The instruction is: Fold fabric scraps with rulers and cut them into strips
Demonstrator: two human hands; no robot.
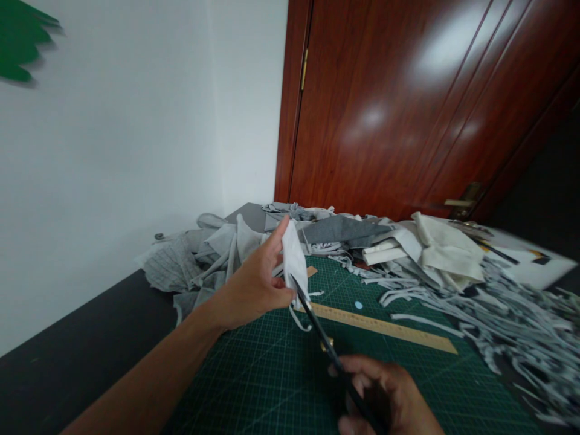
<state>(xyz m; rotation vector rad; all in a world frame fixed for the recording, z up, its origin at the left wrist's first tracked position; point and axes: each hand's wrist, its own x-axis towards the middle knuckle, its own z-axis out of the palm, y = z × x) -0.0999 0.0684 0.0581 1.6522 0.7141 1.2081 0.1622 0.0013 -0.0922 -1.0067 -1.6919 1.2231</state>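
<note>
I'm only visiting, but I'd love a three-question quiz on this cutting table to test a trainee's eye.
1. True or false: the long wooden ruler lies flat on the green gridded cutting mat.
2. Which hand holds the black-bladed scissors? A) left hand B) right hand C) neither
3. Fill in: the left hand pinches a small piece of white ____ above the mat.

Key
1. True.
2. B; the blade tips reach the piece held up by the left hand.
3. Fabric; heaps of cut grey and white strips lie to the right of the mat.
</note>
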